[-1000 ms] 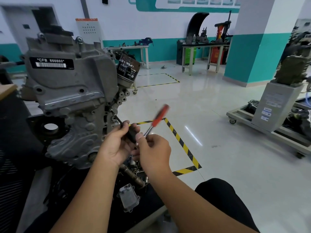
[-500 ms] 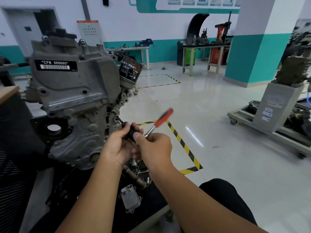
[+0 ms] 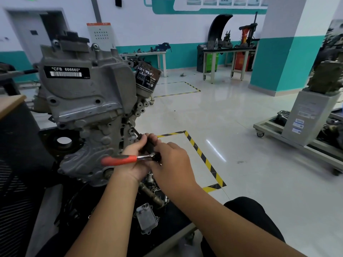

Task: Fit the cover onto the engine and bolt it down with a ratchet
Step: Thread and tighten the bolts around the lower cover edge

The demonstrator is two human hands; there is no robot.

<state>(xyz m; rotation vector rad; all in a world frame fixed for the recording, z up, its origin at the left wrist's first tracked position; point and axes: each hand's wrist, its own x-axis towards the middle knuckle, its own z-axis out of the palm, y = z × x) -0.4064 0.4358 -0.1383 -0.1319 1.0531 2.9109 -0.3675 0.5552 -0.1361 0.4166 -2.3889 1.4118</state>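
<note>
Both hands, left hand (image 3: 136, 156) and right hand (image 3: 171, 160), grip the red-handled ratchet (image 3: 120, 160).

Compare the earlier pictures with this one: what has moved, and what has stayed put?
The ratchet's red handle swung from pointing up-right to pointing left across the left hand. The left hand still grips the black extension, whose tip stays on a bolt at the engine's edge; the right hand remains at the ratchet head.

Grey cover (image 3: 89, 101) on upright engine; red-handled ratchet (image 3: 118, 160) level, handle pointing left
</note>
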